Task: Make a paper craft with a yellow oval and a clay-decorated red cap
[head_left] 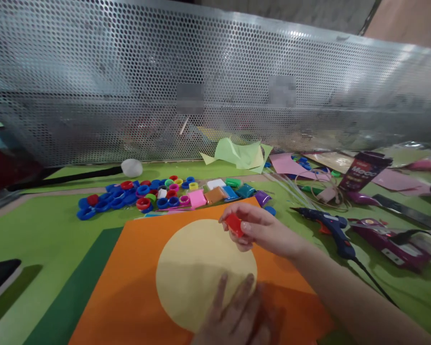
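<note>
My right hand [258, 230] is closed in a pinch on a small red clay block [234, 224], held just above the upper right edge of a pale yellow paper circle [201, 268]. The circle lies on an orange sheet [129, 287]. My left hand [233, 316] rests with fingers stretched flat on the circle's lower right part, holding nothing.
Several coloured plastic rings [129, 196] and small clay blocks [215, 194] lie beyond the orange sheet. A blue glue gun [330, 227] with its cord, a purple tool [384, 239], a dark box [362, 172] and loose papers [242, 155] sit at right. A perforated metal screen [215, 86] stands behind.
</note>
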Demonstrator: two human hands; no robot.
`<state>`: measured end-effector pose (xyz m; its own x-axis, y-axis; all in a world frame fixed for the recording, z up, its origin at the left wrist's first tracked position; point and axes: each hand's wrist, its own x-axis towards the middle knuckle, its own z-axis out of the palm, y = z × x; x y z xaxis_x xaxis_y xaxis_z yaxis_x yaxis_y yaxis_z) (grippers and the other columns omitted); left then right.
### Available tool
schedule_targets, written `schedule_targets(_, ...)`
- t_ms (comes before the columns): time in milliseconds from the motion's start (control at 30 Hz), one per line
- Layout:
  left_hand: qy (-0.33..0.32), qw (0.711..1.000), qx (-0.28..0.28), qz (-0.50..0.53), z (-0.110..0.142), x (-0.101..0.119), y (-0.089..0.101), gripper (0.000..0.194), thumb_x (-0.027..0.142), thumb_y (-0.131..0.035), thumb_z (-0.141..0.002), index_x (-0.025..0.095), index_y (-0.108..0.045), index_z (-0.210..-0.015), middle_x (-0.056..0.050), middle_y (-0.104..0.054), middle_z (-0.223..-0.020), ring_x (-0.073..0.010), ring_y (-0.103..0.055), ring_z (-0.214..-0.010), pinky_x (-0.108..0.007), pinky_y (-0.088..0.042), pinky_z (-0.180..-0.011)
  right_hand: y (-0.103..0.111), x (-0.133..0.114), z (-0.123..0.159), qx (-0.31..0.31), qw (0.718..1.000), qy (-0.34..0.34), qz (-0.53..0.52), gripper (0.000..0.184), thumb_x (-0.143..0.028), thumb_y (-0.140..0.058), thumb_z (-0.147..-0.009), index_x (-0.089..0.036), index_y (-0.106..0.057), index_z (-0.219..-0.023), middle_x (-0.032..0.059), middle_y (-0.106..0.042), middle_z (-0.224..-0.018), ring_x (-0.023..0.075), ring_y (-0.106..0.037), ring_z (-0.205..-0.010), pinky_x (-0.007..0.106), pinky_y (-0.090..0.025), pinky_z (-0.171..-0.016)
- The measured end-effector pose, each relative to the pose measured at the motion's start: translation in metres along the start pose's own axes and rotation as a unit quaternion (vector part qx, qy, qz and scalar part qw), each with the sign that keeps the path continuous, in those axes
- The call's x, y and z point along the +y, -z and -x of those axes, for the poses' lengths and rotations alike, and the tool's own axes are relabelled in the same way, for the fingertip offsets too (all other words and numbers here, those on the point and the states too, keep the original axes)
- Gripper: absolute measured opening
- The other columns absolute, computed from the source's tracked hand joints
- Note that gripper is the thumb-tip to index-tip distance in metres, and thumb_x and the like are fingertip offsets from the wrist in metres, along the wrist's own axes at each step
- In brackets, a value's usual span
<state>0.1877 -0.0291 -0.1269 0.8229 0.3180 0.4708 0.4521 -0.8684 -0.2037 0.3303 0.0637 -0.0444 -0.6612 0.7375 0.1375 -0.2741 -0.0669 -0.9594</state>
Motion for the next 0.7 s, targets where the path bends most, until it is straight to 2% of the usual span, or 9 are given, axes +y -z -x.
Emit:
schedule_targets(33,0.036,0.997,0.064,-0.027,0.006,-0.010,-0.003,0.023,0.021,-0.046,-0.085,0.020,-0.055,-0.106,-0.009,-0.062,-0.111,-0.0276,-0.054,-0.105,-0.047,-0.042,-0.085,-0.003,0.000,0.000,0.000,1.000,0.003,0.012,0.025,-0.032,-0.062,-0.078,-0.018,-0.055,-0.098,0.0021,-0.051,-0.085,0.0060,-0.039,-0.057,0.021,-0.032,-0.050)
schedule_targets(67,0.045,0.994,0.091,-0.024,0.010,-0.019,-0.001,0.022,0.024,-0.045,-0.085,0.019,-0.056,-0.104,-0.009,-0.063,-0.108,-0.0286,-0.054,-0.105,-0.049,-0.039,-0.087,-0.007,0.001,0.001,0.005,0.999,0.008,0.030,0.023,-0.028,-0.062,-0.078,-0.019,-0.055,-0.099,0.0023,-0.052,-0.087,0.0066,-0.043,-0.060,0.022,-0.036,-0.054)
schedule_targets(167,0.112,0.983,0.045,0.139,0.009,-0.044,0.026,0.010,0.028,-0.047,-0.081,0.023,-0.054,-0.086,0.001,-0.067,-0.080,-0.0226,-0.061,-0.088,-0.044,-0.042,-0.085,-0.016,0.004,0.004,0.051,0.992,0.047,0.108,0.026,-0.018,-0.062,-0.078,-0.023,-0.053,-0.102,0.0008,-0.052,-0.092,0.0087,-0.051,-0.075,0.023,-0.043,-0.069)
schedule_targets(233,0.246,0.945,0.003,0.214,0.003,-0.058,0.054,0.016,0.034,-0.045,-0.081,0.022,-0.048,-0.072,0.003,-0.058,-0.063,-0.0148,-0.056,-0.055,-0.034,-0.049,-0.066,-0.020,0.007,0.006,0.088,0.979,0.093,0.159,0.032,-0.017,-0.064,-0.076,-0.027,-0.051,-0.104,0.0005,-0.051,-0.098,0.0100,-0.052,-0.084,0.024,-0.044,-0.076)
schedule_targets(300,0.363,0.896,-0.040,0.254,-0.002,-0.068,0.078,0.018,0.038,-0.042,-0.084,0.021,-0.046,-0.077,0.002,-0.054,-0.065,-0.0098,-0.046,-0.041,-0.020,-0.039,-0.036,-0.023,0.009,0.009,0.102,0.963,0.132,0.210,0.036,-0.016,-0.066,-0.075,-0.030,-0.051,-0.105,0.0008,-0.047,-0.104,0.0106,-0.052,-0.085,0.024,-0.045,-0.077)
schedule_targets(333,0.387,0.884,-0.025,0.261,-0.003,-0.072,0.085,0.019,0.039,-0.041,-0.084,0.021,-0.045,-0.081,0.001,-0.054,-0.069,-0.0093,-0.046,-0.042,-0.019,-0.037,-0.034,-0.025,0.011,0.010,0.101,0.957,0.144,0.232,0.036,-0.016,-0.066,-0.075,-0.031,-0.052,-0.105,0.0009,-0.046,-0.104,0.0110,-0.052,-0.086,0.024,-0.045,-0.076)
schedule_targets(400,0.384,0.883,0.013,0.270,-0.002,-0.077,0.090,0.017,0.037,-0.041,-0.086,0.021,-0.045,-0.090,0.000,-0.054,-0.073,-0.0115,-0.052,-0.053,-0.017,-0.038,-0.036,-0.027,0.013,0.012,0.087,0.950,0.153,0.257,0.037,-0.015,-0.065,-0.075,-0.033,-0.053,-0.105,0.0011,-0.045,-0.105,0.0119,-0.052,-0.087,0.024,-0.046,-0.075)
schedule_targets(533,0.298,0.909,0.045,0.287,0.005,-0.075,0.081,0.003,0.022,-0.046,-0.085,0.023,-0.048,-0.087,0.002,-0.053,-0.070,-0.0115,-0.053,-0.062,-0.018,-0.045,-0.051,-0.034,0.019,0.013,0.049,0.960,0.134,0.239,0.040,-0.014,-0.063,-0.077,-0.034,-0.051,-0.109,0.0025,-0.044,-0.109,0.0132,-0.052,-0.092,0.027,-0.046,-0.079)
schedule_targets(700,0.323,0.879,0.072,0.344,0.007,-0.067,0.076,0.011,0.021,-0.046,-0.084,0.021,-0.050,-0.074,0.004,-0.050,-0.061,-0.0087,-0.049,-0.054,-0.016,-0.041,-0.049,-0.043,0.026,0.012,0.045,0.972,0.091,0.211,0.034,-0.020,-0.067,-0.074,-0.026,-0.049,-0.101,0.0020,-0.052,-0.096,0.0135,-0.054,-0.086,0.027,-0.046,-0.075)
